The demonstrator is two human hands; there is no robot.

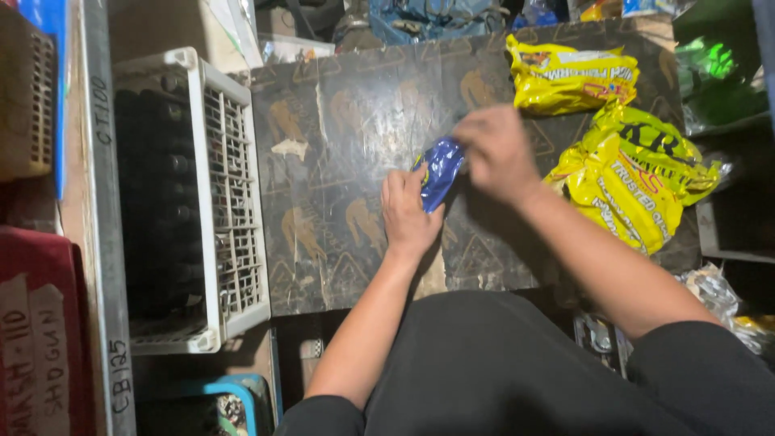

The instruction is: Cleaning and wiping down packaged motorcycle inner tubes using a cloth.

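Cluttered workshop, dim light, dark worn bench (339, 137) in the middle with scuffed faded yellowish prints and peeled patches on top.

Far left: red case (36, 323) with taped labels, brownish perforated crate (28, 97) above it, then a grey metal rail (101, 226) with handwritten marks running top to bottom.

Next right: white plastic lattice crate (234, 202) sitting on the bench's left edge, full of dark cylindrical parts (157, 186) packed in rows. Can't tell what they are. Below the crate, a blue-rimmed container (234, 400) on the floor, contents unclear.

Centre: left hand (408, 214) lies palm down on the bench, fingers together and pointing away from the person, fingertips pressing on the lower end of a small blue glossy packet (440, 169). Packet sits mid-bench, just above the surface. Long axis runs diagonally, lower-left to upper-right, upper end pointing toward the far right corner. Right hand (496, 149) is curled over that upper end, fingers pinching it. Hand is motion-blurred, so exact finger placement isn't readable. Both forearms bare, dark clothing across the lap at the bottom.

Right: two yellow printed bags, crumpled. One (569, 77) lies at the far edge of the bench, the other, larger (634, 173), just beside the right wrist on the bench's right edge. The two bags touch or nearly do.

Far right: green shiny wrapping (714, 69) in shadow, silvery crumpled plastic (714, 295) lower down. Blue gear (428, 20) behind the bench at the top.
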